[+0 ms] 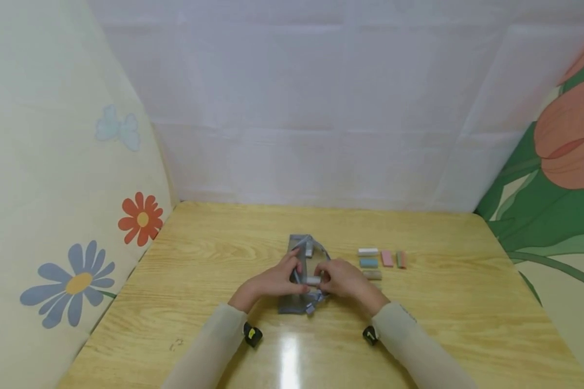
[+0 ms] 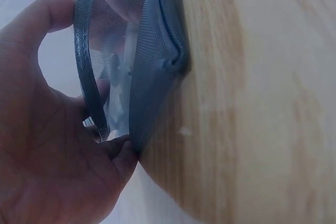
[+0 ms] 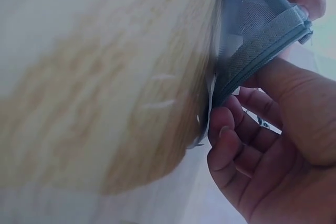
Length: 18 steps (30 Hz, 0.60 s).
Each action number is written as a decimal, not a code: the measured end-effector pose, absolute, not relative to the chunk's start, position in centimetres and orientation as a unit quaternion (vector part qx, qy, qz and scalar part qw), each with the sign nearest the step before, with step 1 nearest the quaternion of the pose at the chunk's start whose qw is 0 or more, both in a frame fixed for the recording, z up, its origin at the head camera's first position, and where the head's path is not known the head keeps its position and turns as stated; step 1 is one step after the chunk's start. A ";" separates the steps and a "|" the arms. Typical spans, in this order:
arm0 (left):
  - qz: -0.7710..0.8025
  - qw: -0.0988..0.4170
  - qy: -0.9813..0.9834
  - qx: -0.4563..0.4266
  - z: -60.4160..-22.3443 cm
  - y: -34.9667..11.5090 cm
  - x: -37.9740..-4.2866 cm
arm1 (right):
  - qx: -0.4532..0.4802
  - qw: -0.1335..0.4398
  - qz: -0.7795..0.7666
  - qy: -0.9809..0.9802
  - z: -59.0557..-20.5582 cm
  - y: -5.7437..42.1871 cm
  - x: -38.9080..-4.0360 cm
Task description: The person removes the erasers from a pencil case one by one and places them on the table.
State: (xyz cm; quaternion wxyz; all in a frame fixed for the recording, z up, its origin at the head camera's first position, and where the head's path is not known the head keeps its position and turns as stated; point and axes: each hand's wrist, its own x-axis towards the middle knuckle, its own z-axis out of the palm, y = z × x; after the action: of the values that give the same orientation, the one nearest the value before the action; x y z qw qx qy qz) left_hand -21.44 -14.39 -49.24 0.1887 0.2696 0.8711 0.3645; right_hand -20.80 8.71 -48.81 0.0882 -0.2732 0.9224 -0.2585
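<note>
A grey-blue mesh zip pouch (image 1: 292,304) lies on the table with its zipped side spread apart. My left hand (image 1: 278,278) holds the left edge of the opening, fingers curled at the rim and thumb low by the near end. In the left wrist view, a fingertip meets the zip band (image 2: 84,51). From the right, my right hand (image 1: 345,278) grips the other zip edge (image 3: 262,45), its thumb behind the band and fingers bent below. A small whitish roll (image 1: 313,280) shows between the hands at the opening. Another pale piece (image 1: 309,248) shows toward the pouch's far end.
Right of the pouch lie small pieces: a white one (image 1: 367,252), a blue one (image 1: 369,263), a tan one (image 1: 372,275), a pink one (image 1: 386,258) and a striped one (image 1: 401,259). A white cloth (image 1: 321,135) hangs behind the wooden table (image 1: 214,232).
</note>
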 end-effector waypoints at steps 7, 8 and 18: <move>0.362 0.187 0.873 0.268 -49.2 -14.4 -21.5 | -0.262 0.076 -0.252 0.929 -48.7 8.9 -20.8; 0.362 0.186 0.873 0.269 -49.1 -14.4 -21.5 | -0.261 0.074 -0.249 0.930 -48.7 9.0 -20.8; 0.364 0.192 0.872 0.267 -49.3 -14.5 -21.4 | -0.268 0.067 -0.250 0.928 -48.4 9.6 -20.7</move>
State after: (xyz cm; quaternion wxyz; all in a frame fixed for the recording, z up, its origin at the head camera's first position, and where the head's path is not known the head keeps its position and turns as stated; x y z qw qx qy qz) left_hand -21.38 -14.53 -49.25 0.1922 0.2666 0.8716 0.3636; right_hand -20.69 9.57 -48.40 0.0667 -0.2682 0.9281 -0.2496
